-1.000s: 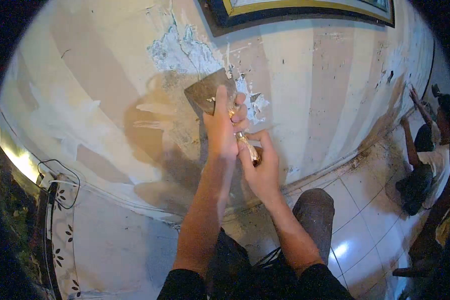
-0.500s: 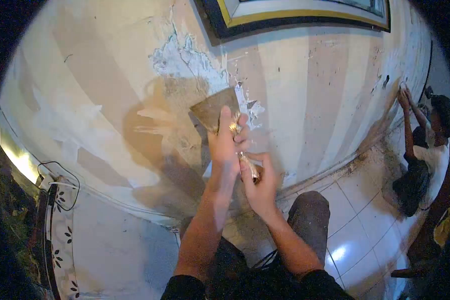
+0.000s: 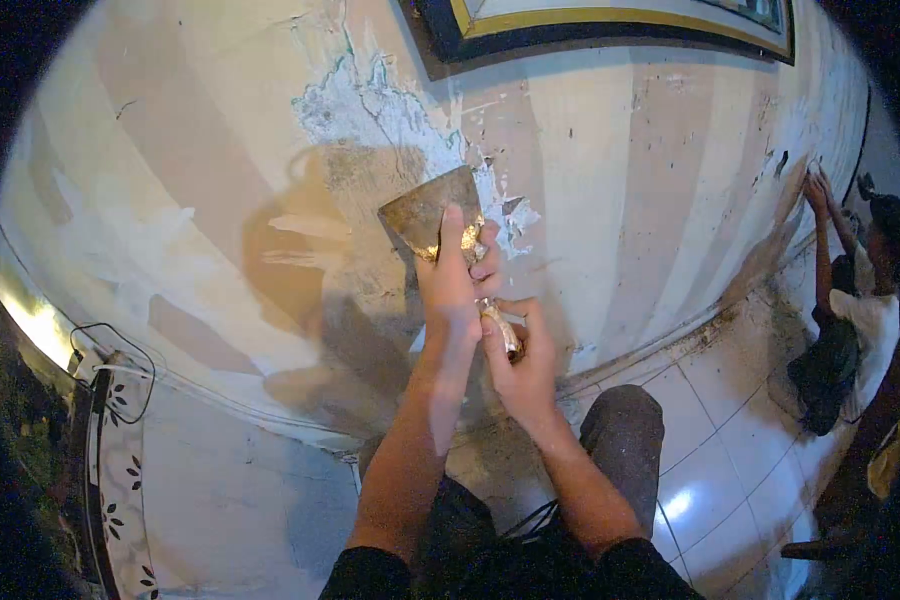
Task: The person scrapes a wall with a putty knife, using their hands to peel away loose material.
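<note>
My left hand is closed around a scraper, thumb laid along its broad, stained blade. The blade points up and left in front of the wall, and its lower part glints gold in the light. Just below, my right hand pinches a shiny, crinkled white-and-gold piece; I cannot tell if it belongs to the scraper. Both hands are close together. Behind the blade, the striped wall has a patch of peeled paint with cracked, flaking edges.
A framed picture hangs above. At the right, a person crouches with both hands against the wall. A cable lies by a power strip at the left. Dirt lines the edge of the tiled floor.
The scraper blade has tilted slightly, and more gold shine shows on its lower part. The view has shifted a little; both hands keep their hold.
</note>
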`<state>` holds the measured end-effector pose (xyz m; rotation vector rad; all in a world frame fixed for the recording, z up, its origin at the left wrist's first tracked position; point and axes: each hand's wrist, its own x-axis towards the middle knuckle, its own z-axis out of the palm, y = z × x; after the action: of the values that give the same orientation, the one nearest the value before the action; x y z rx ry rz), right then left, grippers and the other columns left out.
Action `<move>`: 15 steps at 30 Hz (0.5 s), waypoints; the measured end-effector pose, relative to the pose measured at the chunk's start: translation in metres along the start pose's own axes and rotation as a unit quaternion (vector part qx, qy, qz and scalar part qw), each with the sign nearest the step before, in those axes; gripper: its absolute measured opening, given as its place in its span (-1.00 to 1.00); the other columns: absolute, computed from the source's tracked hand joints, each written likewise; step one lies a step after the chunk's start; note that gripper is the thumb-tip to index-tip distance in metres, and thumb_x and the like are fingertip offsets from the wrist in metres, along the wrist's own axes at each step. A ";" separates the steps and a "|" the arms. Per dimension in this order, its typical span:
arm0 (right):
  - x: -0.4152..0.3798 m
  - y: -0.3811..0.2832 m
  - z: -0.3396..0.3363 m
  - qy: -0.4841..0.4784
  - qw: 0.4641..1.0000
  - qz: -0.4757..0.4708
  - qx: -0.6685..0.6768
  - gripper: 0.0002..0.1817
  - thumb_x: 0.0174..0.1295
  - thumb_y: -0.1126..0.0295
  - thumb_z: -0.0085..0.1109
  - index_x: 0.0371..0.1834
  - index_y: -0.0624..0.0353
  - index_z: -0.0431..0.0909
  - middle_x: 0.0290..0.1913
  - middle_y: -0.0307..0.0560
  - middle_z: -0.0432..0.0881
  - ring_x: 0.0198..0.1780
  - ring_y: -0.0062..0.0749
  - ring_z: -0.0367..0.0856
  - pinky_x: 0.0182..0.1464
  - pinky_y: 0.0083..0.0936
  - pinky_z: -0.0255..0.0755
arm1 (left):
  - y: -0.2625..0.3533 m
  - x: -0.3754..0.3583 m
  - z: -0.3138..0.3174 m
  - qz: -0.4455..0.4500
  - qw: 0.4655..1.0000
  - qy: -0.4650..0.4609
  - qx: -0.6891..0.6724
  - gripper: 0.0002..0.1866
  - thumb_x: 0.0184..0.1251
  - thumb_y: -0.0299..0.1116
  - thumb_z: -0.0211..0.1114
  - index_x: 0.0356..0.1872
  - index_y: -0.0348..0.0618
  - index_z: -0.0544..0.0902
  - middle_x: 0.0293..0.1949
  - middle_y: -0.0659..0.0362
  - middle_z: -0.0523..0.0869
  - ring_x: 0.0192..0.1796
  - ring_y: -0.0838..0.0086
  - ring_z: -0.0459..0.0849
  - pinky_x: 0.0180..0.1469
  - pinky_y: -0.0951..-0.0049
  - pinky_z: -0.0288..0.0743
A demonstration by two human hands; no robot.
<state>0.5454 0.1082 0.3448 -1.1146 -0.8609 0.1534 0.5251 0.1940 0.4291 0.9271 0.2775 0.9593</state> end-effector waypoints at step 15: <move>0.065 -0.058 -0.004 0.017 0.999 -0.039 -0.033 -0.83 0.33 0.39 0.12 -0.18 0.23 0.37 -0.53 -0.14 0.50 -0.50 -0.63 0.41 -0.52 -0.54 0.30 | 0.054 0.042 0.079 0.099 0.993 -0.036 0.054 -0.71 0.34 -0.10 0.22 -0.15 -0.09 0.49 -0.39 0.20 0.60 -0.60 0.61 0.39 -0.65 0.64 0.24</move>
<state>0.5752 0.1112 0.4273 -1.1399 -0.8823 0.0409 0.5630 0.1967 0.5262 1.1003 0.1803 1.0984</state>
